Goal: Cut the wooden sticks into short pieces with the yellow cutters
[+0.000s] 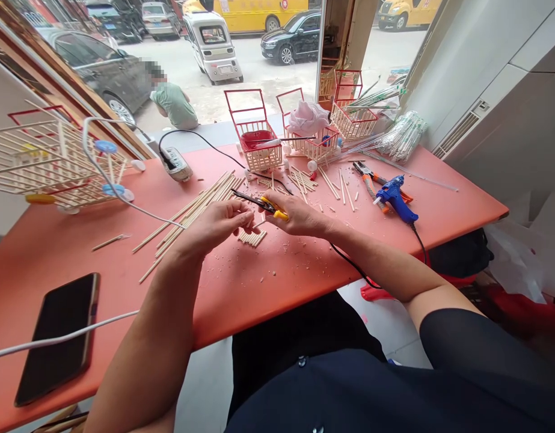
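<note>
My left hand [218,224] is closed in a pinch on a short thin wooden stick [258,224] over the orange table [268,276]. My right hand [297,215] is wrapped round the yellow handles of a pair of cutters [259,203], whose dark blades point left above my left fingers. A small row of cut stick pieces [252,238] lies just below both hands. A bundle of long wooden sticks [193,210] lies to the left of my left hand.
A blue glue gun [395,198] and orange pliers [367,175] lie at the right. Stick-built carts [259,141] stand at the back and another [52,162] at far left. A phone [58,337] with a white cable lies front left. A power strip [177,163] sits behind.
</note>
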A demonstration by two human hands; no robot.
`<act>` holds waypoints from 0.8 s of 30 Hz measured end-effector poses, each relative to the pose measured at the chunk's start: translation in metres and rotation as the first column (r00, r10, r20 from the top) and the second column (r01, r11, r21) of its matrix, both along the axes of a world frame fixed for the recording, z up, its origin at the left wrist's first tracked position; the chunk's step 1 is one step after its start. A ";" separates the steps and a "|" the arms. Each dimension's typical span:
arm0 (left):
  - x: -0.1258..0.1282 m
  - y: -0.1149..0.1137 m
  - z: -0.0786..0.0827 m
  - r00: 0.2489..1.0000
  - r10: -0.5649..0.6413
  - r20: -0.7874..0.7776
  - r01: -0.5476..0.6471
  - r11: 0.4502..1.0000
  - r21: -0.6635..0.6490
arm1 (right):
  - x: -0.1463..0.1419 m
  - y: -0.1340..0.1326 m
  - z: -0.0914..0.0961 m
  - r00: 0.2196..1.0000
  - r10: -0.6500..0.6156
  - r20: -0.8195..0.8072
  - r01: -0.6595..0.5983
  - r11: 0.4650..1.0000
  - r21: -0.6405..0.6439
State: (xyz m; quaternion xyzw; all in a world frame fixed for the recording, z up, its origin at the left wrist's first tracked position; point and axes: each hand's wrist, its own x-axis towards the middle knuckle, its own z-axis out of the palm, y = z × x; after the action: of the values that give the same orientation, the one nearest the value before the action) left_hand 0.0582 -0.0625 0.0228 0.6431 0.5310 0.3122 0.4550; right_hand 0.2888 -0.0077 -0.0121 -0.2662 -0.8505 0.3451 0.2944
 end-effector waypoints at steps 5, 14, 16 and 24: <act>0.008 -0.004 0.000 0.999 -0.014 0.033 0.015 0.999 -0.033 | 0.001 0.001 -0.001 1.000 0.021 0.022 -0.021 1.000 0.022; 0.017 -0.005 0.001 0.996 -0.024 0.083 0.031 0.996 -0.086 | 0.001 -0.001 0.003 1.000 -0.022 -0.011 0.022 1.000 -0.018; 0.017 -0.005 0.000 0.994 -0.015 0.104 0.024 0.996 -0.087 | 0.001 -0.002 0.004 0.999 -0.019 -0.039 0.018 0.999 -0.036; 0.017 -0.003 -0.002 0.984 -0.018 0.175 0.026 0.999 -0.042 | 0.002 -0.003 0.011 0.994 -0.043 -0.104 0.030 0.992 -0.126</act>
State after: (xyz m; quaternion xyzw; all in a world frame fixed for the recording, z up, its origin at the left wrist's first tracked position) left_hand 0.0749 -0.0657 0.0208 0.6090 0.4888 0.3505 0.5170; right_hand 0.2906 -0.0109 -0.0008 -0.2809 -0.8056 0.4054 0.3284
